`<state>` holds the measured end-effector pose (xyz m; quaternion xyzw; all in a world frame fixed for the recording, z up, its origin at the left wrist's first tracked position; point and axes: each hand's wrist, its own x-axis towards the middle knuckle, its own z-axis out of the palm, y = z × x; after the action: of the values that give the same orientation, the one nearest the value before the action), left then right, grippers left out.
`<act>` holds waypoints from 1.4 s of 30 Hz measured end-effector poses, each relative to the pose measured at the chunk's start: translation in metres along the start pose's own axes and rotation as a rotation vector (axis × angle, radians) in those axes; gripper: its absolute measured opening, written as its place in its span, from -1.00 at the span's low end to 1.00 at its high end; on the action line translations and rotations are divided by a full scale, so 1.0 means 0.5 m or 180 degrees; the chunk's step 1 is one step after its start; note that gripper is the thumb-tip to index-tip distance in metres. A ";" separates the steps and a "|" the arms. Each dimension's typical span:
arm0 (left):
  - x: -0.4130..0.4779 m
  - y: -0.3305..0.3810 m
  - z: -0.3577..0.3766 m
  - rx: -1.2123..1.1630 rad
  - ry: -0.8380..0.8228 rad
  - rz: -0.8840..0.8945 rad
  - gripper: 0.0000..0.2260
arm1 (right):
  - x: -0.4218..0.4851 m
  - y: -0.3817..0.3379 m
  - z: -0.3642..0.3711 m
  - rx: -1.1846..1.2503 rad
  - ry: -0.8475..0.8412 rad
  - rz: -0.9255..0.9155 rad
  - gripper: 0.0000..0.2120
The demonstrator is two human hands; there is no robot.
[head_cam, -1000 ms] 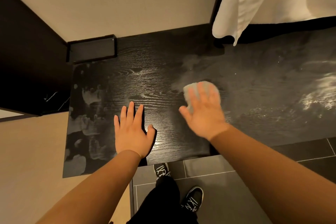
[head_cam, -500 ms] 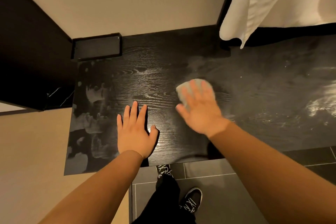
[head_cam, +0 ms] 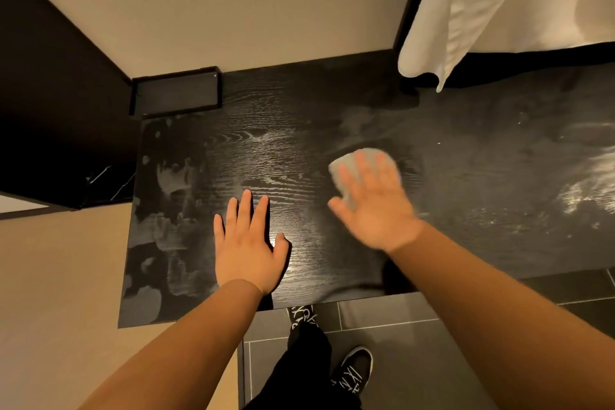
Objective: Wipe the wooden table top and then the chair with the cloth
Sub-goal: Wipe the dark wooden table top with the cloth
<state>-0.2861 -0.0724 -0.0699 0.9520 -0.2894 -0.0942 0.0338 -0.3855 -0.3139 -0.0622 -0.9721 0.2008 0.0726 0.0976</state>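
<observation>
Right hand [head_cam: 372,206] lies flat on the cloth [head_cam: 344,171], fingers [head_cam: 361,170] straight and a bit spread, pressing it onto the wooden table top [head_cam: 299,130]. The hand is motion-blurred, so exact fingertip contact cannot be told. The cloth sits about mid-depth on the top, between front and far edges, well in from the left edge. Only its far and left rims show past the hand. Left hand [head_cam: 248,246] rests palm-down near the front edge, fingers straight and close together, thumb out, holding nothing, apart from the cloth. It is probably just bracing.

Handling, as a judgement:
- The cloth looks small, pale grey, soft and light, bunched into a pad.
- It has no stiffness, so it can crumple or slip out from under the palm if pressure drops.
- The best hold is a flat palm over its middle with fingertips on its far rim. To lift it, pinch a bunched edge.
- The top is stiff dark grained wood and needs no holding. Glare near the front edge suggests a slick finish.

Pale smears show along the left edge and toward the right end, so the table step looks unfinished. The chair is not in view.

A black tray [head_cam: 176,95] sits at the far left corner. White fabric [head_cam: 482,10] hangs over the far edge, right side. 2 shoes [head_cam: 352,366] stand on floor tiles below the front edge.
</observation>
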 end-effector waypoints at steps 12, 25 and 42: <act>0.003 -0.002 0.008 -0.0009 -0.0002 0.0012 -0.31 | 0.007 0.042 0.010 0.0060 0.0224 0.0397 -0.28; 0.164 0.045 -0.033 -0.0498 0.0115 0.0184 -0.41 | 0.120 0.090 -0.029 0.0036 -0.0114 0.0389 -0.24; 0.261 0.057 -0.023 -0.0071 -0.0191 0.0433 -0.36 | 0.174 0.102 -0.044 0.0142 -0.0320 0.0827 -0.17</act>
<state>-0.1932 -0.1685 -0.0761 0.9264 -0.3532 -0.1234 0.0421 -0.3249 -0.3973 -0.0647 -0.9306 0.3213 0.1288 0.1188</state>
